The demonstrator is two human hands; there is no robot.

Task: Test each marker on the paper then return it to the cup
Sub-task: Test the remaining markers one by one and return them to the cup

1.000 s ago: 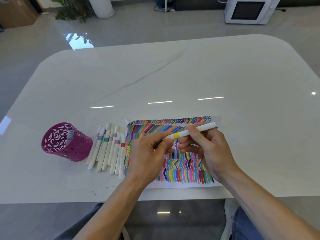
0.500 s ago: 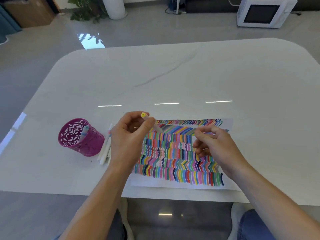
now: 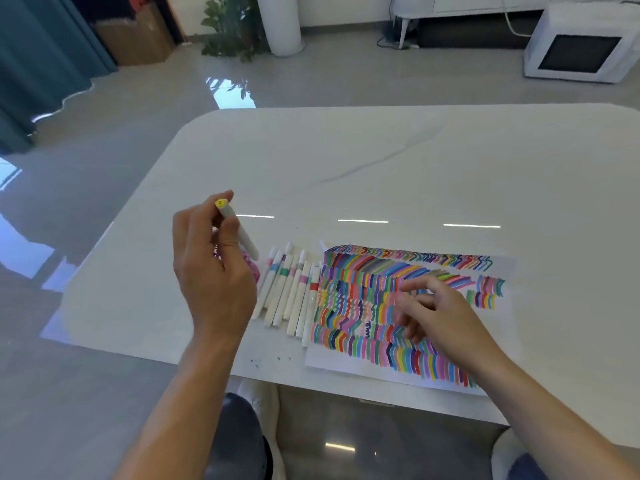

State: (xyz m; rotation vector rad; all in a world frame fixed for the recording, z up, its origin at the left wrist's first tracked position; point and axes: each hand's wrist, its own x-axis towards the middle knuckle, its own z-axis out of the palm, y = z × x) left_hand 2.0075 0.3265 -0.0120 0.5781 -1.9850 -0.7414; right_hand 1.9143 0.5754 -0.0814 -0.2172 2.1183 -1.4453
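A glossy grey floor (image 3: 311,81) runs behind a white, faintly veined table (image 3: 381,161). A teal curtain (image 3: 45,57), a cardboard box (image 3: 138,36) and a potted plant (image 3: 232,26) stand at the far left. A white microwave (image 3: 581,53) sits on the floor at the far right.

The left hand (image 3: 214,271) is raised above the table's left part. Its thumb and fingers are curled round a white marker (image 3: 246,241), whose yellow end cap (image 3: 221,203) pokes up past the fingertips while the barrel slants down and to the right out of the grip. Directly beneath these fingers, and mostly hidden by the hand, are bits of the pink perforated cup (image 3: 255,271), which shows only as slivers at the hand's right edge.

Just right of the left hand's knuckles a row of white markers (image 3: 291,292) with coloured bands lies side by side on the table, touching the left edge of the paper (image 3: 363,299), which is covered in rows of multicoloured strokes.

The right hand (image 3: 440,313) hovers over the middle of the paper, somewhat blurred. Its fingers (image 3: 412,284) are loosely bent and spread apart, pointing left toward the marker row, with nothing between them.
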